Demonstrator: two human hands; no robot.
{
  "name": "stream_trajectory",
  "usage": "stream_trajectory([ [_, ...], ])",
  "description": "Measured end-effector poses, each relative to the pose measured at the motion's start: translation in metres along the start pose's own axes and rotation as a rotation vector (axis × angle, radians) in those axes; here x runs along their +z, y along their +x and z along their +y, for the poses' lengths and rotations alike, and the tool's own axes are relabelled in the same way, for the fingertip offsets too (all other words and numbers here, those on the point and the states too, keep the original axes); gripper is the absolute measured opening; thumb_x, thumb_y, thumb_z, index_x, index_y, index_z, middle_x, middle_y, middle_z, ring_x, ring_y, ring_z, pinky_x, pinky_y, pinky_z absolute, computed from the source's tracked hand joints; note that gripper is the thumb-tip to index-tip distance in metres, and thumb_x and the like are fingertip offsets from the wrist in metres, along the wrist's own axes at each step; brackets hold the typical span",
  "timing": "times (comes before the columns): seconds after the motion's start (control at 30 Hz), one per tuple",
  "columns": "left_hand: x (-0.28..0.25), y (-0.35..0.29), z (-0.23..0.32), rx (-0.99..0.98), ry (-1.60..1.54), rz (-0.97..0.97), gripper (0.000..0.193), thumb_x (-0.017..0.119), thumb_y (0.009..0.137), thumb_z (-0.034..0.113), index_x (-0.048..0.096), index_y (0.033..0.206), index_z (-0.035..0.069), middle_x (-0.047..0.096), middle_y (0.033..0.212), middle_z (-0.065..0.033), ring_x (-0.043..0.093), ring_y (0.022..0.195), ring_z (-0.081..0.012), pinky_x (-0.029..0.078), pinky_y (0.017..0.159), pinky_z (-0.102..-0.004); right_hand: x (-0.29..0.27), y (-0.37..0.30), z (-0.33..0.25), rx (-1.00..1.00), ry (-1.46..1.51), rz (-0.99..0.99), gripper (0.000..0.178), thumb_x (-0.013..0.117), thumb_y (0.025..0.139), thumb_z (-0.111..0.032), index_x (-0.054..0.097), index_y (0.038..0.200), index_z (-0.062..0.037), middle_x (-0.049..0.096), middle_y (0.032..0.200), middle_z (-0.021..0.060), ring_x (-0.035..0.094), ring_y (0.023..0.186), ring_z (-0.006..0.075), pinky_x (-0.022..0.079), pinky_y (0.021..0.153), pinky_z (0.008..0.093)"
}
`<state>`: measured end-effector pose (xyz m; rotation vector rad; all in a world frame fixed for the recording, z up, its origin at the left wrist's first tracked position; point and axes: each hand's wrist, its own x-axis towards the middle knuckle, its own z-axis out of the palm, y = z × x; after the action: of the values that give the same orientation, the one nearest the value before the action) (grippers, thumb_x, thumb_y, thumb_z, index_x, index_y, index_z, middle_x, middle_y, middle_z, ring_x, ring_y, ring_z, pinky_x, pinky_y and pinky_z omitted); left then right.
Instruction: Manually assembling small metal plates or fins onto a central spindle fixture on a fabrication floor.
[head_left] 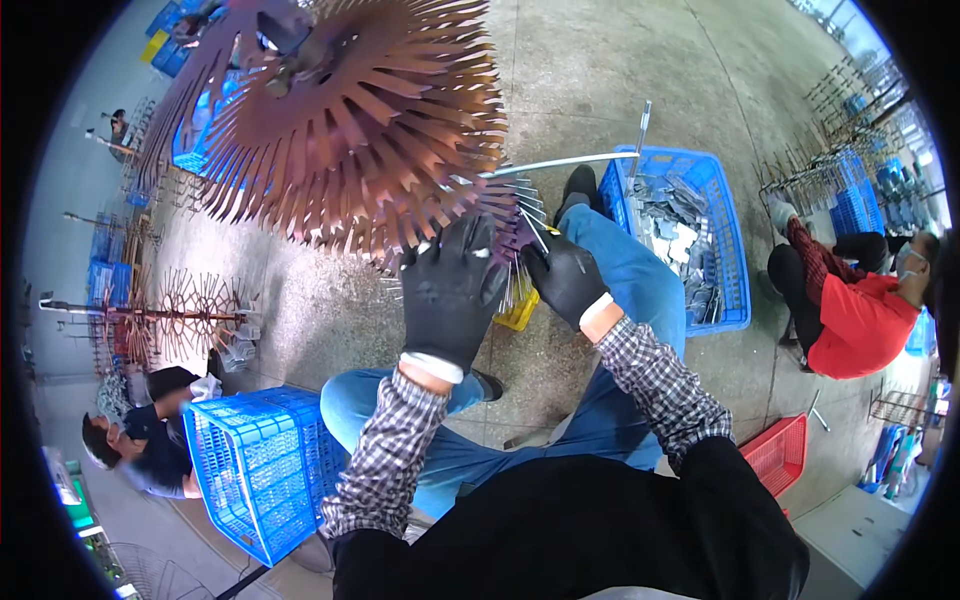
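Observation:
A large round rack of fanned bronze-coloured metal blades (pixel 390 130) fills the upper left of the head view. At its lower rim my left hand (pixel 445 300), in a black glove with worn pale fingertips, has its fingers bent over the blade ends. Beside it, my right hand (pixel 568 283), also gloved in black, is closed at the rack's lower right edge. A thin silver strip (pixel 534 229) shows at its fingertips; its far end is lost among the blades. Pale silver blades fan out behind that hand. Below, between my hands, sits a small yellow container (pixel 518 312), partly hidden.
Right of my leg, a blue crate (pixel 735 255) holds many flat silver metal pieces. Another blue basket (pixel 260 430) stands by my left knee, and a red basket (pixel 785 455) lies lower right. People sit at both sides: one in a red shirt (pixel 865 320), one in dark clothes (pixel 150 445).

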<state>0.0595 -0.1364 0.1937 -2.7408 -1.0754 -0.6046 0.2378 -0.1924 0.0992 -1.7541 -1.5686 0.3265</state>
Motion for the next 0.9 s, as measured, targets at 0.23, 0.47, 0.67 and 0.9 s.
stream_trajectory([
  [0.23, 0.024, 0.004, 0.001, 0.009, 0.166, -0.057, 0.047, 0.062, 0.088, 0.029, 0.064, 0.135, 0.02, 0.061, 0.131, -0.0095, 0.059, 0.111, -0.0314, 0.045, 0.096, -0.0489, -0.003, 0.003, -0.005, 0.039, -0.09, -0.051, 0.028, 0.06, 0.095, -0.019, 0.065, 0.118, -0.0047, 0.069, 0.092, 0.0216, 0.063, 0.071, 0.0416, 0.049, 0.063, 0.046],
  [0.47, 0.032, 0.006, -0.002, 0.052, 0.235, -0.031, 0.056, 0.063, 0.083, 0.024, 0.06, 0.139, 0.023, 0.062, 0.126, -0.0088, 0.059, 0.104, -0.0298, 0.047, 0.09, -0.0459, 0.003, 0.001, 0.0, 0.064, -0.099, -0.039, 0.028, 0.06, 0.095, -0.021, 0.066, 0.117, -0.0047, 0.069, 0.09, 0.0214, 0.063, 0.071, 0.0417, 0.049, 0.064, 0.0463],
  [0.67, 0.016, -0.002, -0.004, 0.114, 0.02, 0.079, 0.049, 0.068, 0.085, 0.017, 0.063, 0.133, 0.012, 0.063, 0.124, -0.0114, 0.061, 0.105, -0.0311, 0.048, 0.091, -0.0431, 0.005, -0.004, 0.006, 0.084, 0.007, 0.046, 0.027, 0.06, 0.096, -0.022, 0.066, 0.117, -0.0052, 0.07, 0.089, 0.0214, 0.064, 0.072, 0.0416, 0.049, 0.064, 0.0464],
  [0.9, 0.018, -0.083, -0.111, -0.878, -0.901, 0.288, 0.05, 0.05, 0.107, 0.033, 0.047, 0.147, 0.004, 0.056, 0.142, -0.0176, 0.06, 0.12, -0.0322, 0.048, 0.103, -0.0385, -0.045, -0.011, 0.036, 0.175, -0.042, 0.429, 0.028, 0.062, 0.096, -0.026, 0.069, 0.112, -0.005, 0.071, 0.089, 0.0224, 0.066, 0.074, 0.0421, 0.051, 0.065, 0.0458],
])
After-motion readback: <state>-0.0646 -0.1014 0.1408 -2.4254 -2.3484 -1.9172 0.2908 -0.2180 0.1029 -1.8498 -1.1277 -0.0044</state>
